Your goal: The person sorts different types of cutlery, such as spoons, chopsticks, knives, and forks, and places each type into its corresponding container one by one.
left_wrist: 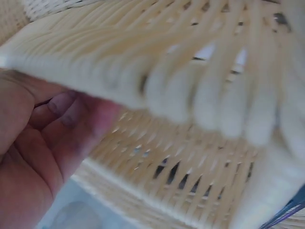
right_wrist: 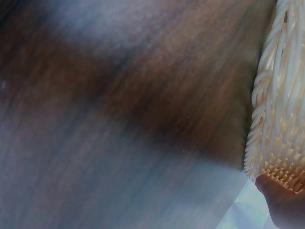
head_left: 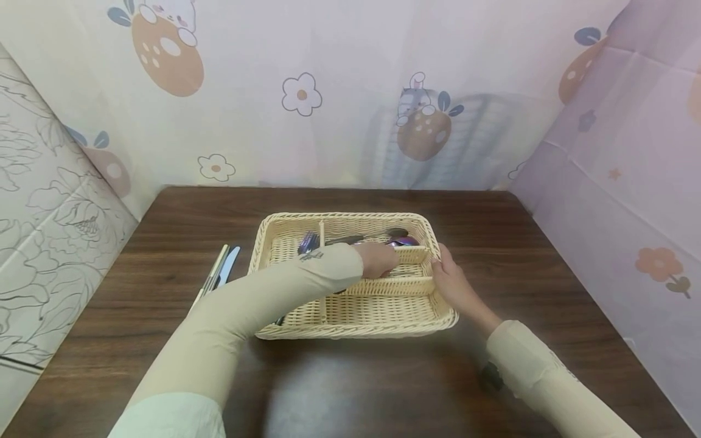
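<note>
A cream wicker basket (head_left: 350, 331) with dividers stands on the dark wooden table. My left hand (head_left: 379, 260) reaches inside it, over the middle compartment beside the rear divider (head_left: 413, 254). In the left wrist view, its curled fingers (left_wrist: 71, 138) lie right at the edge of a wicker wall (left_wrist: 176, 90); I cannot tell whether they hold anything. My right hand (head_left: 451, 281) grips the basket's right end, and its thumb (right_wrist: 269, 188) shows against the wicker in the right wrist view. A dark spoon (head_left: 397, 232), a purple spoon (head_left: 404, 241) and a purple fork (head_left: 308, 243) lie in the basket.
Left of the basket, chopsticks (head_left: 210, 280) lie beside a knife (head_left: 229, 263) on the table (head_left: 471, 225), partly behind my left sleeve (head_left: 263, 304). Patterned cloth (head_left: 350, 146) hangs at the back and both sides.
</note>
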The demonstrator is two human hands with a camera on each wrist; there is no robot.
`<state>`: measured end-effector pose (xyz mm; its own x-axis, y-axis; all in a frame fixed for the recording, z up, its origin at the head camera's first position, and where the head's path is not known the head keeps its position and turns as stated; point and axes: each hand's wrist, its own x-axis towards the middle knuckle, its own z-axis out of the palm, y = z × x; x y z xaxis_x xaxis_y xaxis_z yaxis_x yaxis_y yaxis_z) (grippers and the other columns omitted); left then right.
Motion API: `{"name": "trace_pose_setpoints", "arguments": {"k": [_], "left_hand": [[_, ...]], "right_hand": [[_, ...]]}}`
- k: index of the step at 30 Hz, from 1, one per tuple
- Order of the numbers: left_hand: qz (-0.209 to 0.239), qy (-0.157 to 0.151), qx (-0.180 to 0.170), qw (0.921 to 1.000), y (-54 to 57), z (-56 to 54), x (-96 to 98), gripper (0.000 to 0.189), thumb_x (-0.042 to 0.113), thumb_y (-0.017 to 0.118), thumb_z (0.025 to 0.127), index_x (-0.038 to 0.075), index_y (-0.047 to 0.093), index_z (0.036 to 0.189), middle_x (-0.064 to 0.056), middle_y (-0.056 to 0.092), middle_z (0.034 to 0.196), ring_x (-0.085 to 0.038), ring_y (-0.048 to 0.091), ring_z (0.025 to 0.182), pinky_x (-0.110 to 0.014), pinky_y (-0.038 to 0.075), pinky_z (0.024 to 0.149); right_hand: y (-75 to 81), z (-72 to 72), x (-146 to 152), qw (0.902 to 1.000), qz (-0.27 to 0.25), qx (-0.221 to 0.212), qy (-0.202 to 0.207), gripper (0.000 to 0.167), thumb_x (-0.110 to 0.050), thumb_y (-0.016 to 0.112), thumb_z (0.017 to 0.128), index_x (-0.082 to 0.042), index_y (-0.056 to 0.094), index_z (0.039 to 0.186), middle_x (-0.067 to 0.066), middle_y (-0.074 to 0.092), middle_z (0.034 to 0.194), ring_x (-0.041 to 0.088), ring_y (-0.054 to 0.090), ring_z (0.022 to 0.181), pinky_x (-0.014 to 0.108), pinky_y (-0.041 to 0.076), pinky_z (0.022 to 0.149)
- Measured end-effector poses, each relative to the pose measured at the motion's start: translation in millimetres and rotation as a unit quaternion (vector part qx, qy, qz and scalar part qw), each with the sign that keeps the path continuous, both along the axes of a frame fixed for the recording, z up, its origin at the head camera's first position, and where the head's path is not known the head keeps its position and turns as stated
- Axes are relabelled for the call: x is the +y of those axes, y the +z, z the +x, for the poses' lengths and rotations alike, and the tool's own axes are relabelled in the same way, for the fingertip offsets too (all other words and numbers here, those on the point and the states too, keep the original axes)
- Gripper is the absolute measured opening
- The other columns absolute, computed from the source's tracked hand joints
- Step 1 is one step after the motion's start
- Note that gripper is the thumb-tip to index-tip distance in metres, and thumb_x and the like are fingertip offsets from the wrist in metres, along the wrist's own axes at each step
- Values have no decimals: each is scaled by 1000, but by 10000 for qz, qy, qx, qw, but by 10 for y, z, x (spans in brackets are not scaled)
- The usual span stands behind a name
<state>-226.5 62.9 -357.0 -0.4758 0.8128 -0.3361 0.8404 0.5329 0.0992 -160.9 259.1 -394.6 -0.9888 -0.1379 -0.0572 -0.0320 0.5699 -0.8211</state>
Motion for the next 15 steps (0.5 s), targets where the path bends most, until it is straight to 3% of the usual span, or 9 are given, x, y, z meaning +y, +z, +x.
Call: {"name": "trace_pose_setpoints", "arguments": {"k": [4, 6, 9, 11, 15], "left_hand": [[349, -45, 234, 9991, 147, 65, -148, 30, -6, 49, 93, 12, 45, 69, 4, 35, 65, -9, 30, 58, -21, 29, 57], [690, 120, 121, 9975, 292, 120, -283, 22, -9, 49, 91, 8, 57, 82, 3, 51, 76, -9, 45, 69, -19, 38, 66], [1228, 410, -109, 9915, 530, 208, -556, 22, -9, 51, 90, 4, 64, 102, -3, 63, 98, -14, 58, 90, -23, 45, 80], [1511, 599, -124, 9866, 645, 248, -783, 16, -3, 51, 91, 7, 63, 94, -3, 63, 91, -14, 58, 83, -24, 47, 76], [1834, 878, 329, 9786, 744, 286, -1327, 15, 0, 55, 90, 10, 60, 79, 3, 57, 74, -11, 51, 68, -27, 46, 68]], "right_hand": [[-9, -4, -10, 10000, 44, -7, -15, 51, -26, 21, 104, -8, 9, 151, 32, 32, 142, 44, 35, 129, 59, 25, 104], [-19, -9, -6, 10000, 94, -5, -35, 51, -25, 21, 104, -8, 8, 151, 32, 32, 143, 45, 34, 130, 59, 23, 104], [-26, -18, 3, 9999, 133, -6, -62, 52, -24, 21, 104, -7, 7, 151, 32, 30, 144, 45, 33, 130, 59, 22, 105], [-24, -24, 6, 9998, 161, -21, -76, 52, -25, 21, 104, -7, 6, 151, 32, 29, 145, 46, 33, 130, 60, 22, 104], [4, -28, -7, 9997, 220, -31, -65, 53, -26, 20, 104, -7, 5, 151, 33, 28, 145, 47, 32, 131, 60, 21, 104]]}}
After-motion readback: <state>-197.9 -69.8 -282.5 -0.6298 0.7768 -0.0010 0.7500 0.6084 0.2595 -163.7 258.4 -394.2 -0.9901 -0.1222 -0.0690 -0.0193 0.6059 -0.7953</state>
